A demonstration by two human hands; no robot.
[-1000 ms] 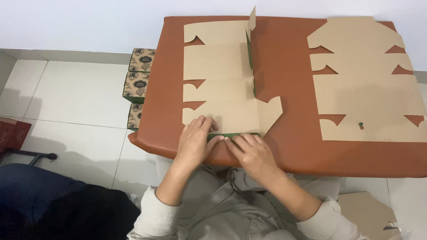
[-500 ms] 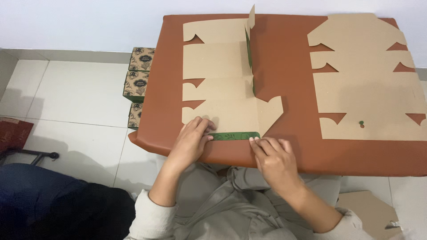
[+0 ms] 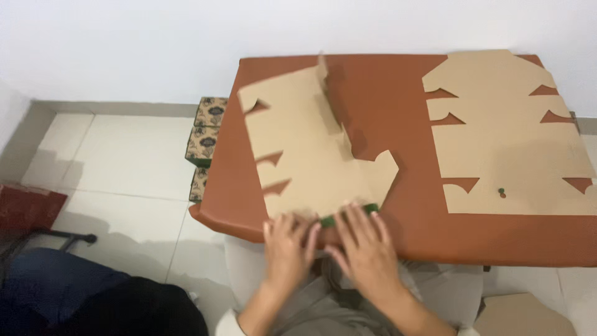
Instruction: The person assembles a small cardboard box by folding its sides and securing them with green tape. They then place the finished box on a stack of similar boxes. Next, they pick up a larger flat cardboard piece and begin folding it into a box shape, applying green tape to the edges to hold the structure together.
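A flat die-cut cardboard box blank [image 3: 305,152] lies on the brown table [image 3: 404,112], turned slightly, one side flap standing up. Its near edge is folded over, showing a green printed strip [image 3: 348,213]. My left hand [image 3: 287,249] rests at the table's front edge with fingers spread on the blank's near edge. My right hand [image 3: 364,246] lies beside it, fingertips pressing the green folded strip. Neither hand grips anything.
A second flat cardboard blank [image 3: 507,134] covers the table's right side, with a small green speck on it. Patterned finished boxes [image 3: 207,134] are stacked on the tiled floor left of the table. Another cardboard piece [image 3: 522,314] lies at bottom right. A dark-clothed shape [image 3: 93,298] sits at bottom left.
The blank has rotated a little and slid toward me. My hands, apart half a second ago, have come together at its near edge, and the green strip is mostly covered.
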